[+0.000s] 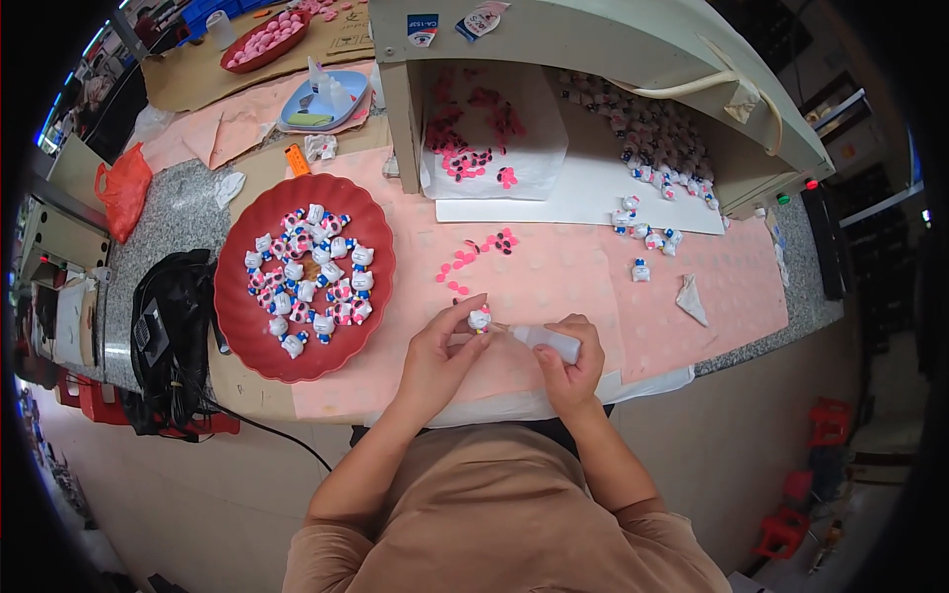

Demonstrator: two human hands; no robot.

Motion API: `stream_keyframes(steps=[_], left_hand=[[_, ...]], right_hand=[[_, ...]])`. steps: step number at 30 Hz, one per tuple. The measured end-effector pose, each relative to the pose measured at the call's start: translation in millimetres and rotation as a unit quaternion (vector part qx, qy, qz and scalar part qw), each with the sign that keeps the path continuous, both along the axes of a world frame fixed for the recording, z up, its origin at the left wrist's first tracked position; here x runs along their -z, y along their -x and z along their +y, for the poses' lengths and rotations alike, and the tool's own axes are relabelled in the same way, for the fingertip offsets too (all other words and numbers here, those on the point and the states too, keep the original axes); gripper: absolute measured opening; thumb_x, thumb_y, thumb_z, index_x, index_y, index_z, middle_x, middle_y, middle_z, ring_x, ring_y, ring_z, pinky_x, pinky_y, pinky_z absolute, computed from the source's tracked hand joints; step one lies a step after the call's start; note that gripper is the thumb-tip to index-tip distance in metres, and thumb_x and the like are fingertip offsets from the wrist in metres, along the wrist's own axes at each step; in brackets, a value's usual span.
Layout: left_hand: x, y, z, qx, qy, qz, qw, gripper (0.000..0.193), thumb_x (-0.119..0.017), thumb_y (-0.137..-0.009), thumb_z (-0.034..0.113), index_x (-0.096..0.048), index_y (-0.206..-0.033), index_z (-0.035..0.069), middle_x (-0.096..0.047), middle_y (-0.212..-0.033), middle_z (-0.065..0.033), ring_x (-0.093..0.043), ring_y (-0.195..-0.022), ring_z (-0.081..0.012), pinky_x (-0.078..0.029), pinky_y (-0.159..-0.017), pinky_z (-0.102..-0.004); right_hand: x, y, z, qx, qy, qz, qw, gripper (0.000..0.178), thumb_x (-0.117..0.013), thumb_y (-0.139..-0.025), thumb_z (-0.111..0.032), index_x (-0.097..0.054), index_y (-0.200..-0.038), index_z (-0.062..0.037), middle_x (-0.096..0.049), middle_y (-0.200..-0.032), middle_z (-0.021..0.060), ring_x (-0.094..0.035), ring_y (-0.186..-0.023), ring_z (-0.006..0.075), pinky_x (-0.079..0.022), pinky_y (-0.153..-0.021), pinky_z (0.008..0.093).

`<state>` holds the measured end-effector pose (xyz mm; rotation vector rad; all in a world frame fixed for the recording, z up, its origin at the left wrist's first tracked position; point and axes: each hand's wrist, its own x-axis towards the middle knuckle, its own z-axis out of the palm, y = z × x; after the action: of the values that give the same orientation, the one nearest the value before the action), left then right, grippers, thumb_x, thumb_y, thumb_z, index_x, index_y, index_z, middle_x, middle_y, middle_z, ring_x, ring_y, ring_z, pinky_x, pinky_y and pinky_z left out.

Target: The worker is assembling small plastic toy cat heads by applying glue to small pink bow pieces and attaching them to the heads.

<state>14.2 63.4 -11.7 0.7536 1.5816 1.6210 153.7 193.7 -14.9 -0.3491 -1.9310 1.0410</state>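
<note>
Between the thumb and fingers of my left hand [442, 356] is a small white figurine [479, 318] with touches of colour. My right hand [576, 371] is wrapped round a translucent squeeze bottle [549, 342], its thin nozzle pointing left at the figurine and close to or touching it. Beyond my hands, small pink and dark pieces [460, 262] lie in a loose line on the pink sheet [563, 267]. To the left stands a red scalloped bowl [235, 326] holding several white, blue and pink figurines [297, 287].
A hooded box [400, 128] at the back shelters pink pieces on a white sheet [534, 148] and heaped figurines [662, 128]. Single figurines [641, 270] and a crumpled tissue [691, 299] lie right. A blue tray [321, 99], orange bag [124, 193] and black bag [173, 336] are left.
</note>
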Motion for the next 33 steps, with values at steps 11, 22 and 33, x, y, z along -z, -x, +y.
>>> stream_keyframes(steps=[11,22,33], left_hand=[[-1.4,-0.5,1.7,-0.024,-0.01,0.052,0.998,0.044,-0.064,-0.086,-0.003,-0.056,-0.129,0.005,-0.057,-0.114,-0.0098,-0.062,-0.096,-0.0154,-0.055,-0.081,-0.0276],[3.3,0.2,-0.6,-0.003,-0.014,-0.048,0.999,0.042,-0.061,-0.088,-0.004,-0.052,-0.129,0.002,-0.062,-0.105,-0.0078,-0.063,-0.096,-0.0117,-0.052,-0.083,-0.0253],[3.3,-1.3,0.2,-0.006,-0.019,-0.062,0.998,0.041,-0.061,-0.089,-0.003,-0.051,-0.129,0.002,-0.066,-0.107,-0.0093,-0.062,-0.101,-0.0112,-0.051,-0.084,-0.0241]], right_hand=[[1.4,-0.5,0.8,-0.036,0.008,0.005,0.999,0.028,-0.076,-0.079,-0.008,-0.057,-0.098,-0.0012,-0.059,-0.08,0.0116,-0.054,-0.065,0.0202,-0.044,-0.057,0.0291],[1.3,-1.2,0.7,-0.002,0.021,0.016,1.0,0.024,-0.074,-0.081,-0.007,-0.056,-0.095,-0.0014,-0.057,-0.08,0.0104,-0.053,-0.065,0.0202,-0.043,-0.057,0.0296],[0.4,-0.1,0.8,-0.003,0.011,0.006,1.0,0.026,-0.075,-0.08,-0.008,-0.056,-0.096,-0.0018,-0.058,-0.08,0.0109,-0.054,-0.066,0.0206,-0.043,-0.057,0.0299]])
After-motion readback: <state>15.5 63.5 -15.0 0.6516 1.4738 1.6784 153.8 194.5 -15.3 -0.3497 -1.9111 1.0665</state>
